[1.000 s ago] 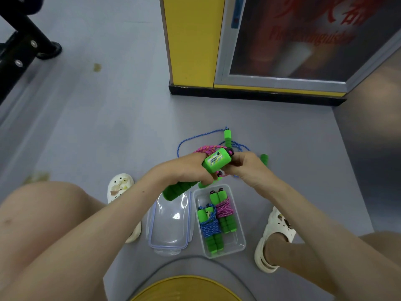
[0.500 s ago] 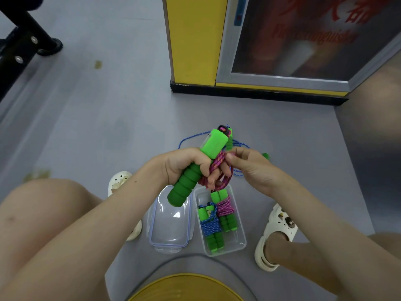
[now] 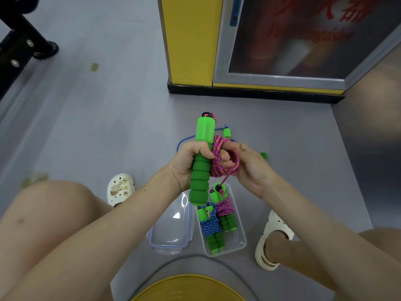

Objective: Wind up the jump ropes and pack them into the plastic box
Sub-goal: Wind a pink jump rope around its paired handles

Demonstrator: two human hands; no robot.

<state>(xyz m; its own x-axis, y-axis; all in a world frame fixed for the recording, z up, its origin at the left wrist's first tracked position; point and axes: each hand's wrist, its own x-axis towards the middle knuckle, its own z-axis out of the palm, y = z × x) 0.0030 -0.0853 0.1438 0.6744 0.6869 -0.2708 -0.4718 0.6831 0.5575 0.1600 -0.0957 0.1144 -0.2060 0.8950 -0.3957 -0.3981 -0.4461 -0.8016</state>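
Over the plastic box (image 3: 241, 243) on the grey floor (image 3: 108, 127), two hands hold a pink jump rope (image 3: 220, 164).
The left hand (image 3: 186, 164) has its fingers clenched round the green foam handle (image 3: 200, 170), held nearly upright. The right hand (image 3: 249, 168) has its fingers curled through the pink loops bunched against that handle, and one strand hangs down toward the box. A wound blue rope (image 3: 209, 227) and a wound pink rope (image 3: 224, 208) lie side by side inside the box. The clear lid (image 3: 171, 224) lies just beside it on the left. Beyond the hands, a loose blue rope (image 3: 184, 141) lies on the floor.
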